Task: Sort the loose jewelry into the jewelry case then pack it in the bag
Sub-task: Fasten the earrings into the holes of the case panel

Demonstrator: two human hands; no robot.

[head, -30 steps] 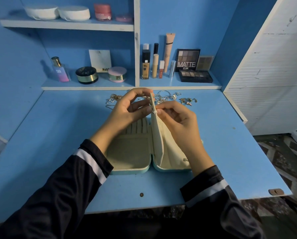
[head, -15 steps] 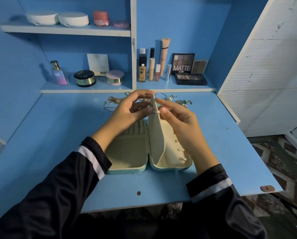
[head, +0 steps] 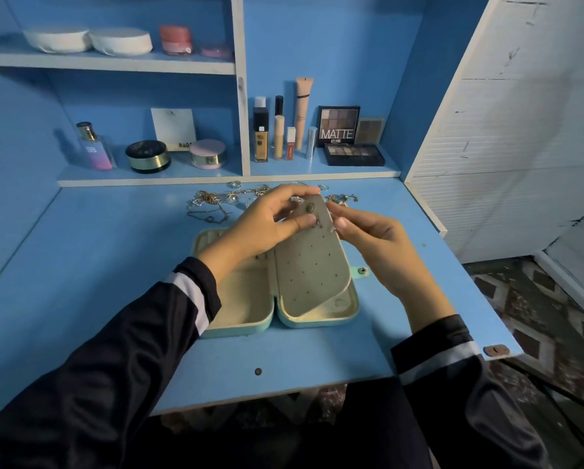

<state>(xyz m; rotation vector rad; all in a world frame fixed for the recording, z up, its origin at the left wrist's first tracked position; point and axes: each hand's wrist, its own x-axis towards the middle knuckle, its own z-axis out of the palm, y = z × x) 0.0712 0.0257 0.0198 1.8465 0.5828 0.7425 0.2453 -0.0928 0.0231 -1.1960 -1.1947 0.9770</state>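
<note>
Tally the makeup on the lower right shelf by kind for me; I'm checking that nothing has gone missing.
Eyeshadow palettes: 3
Upright bottles and tubes: 5
Total: 8
</note>
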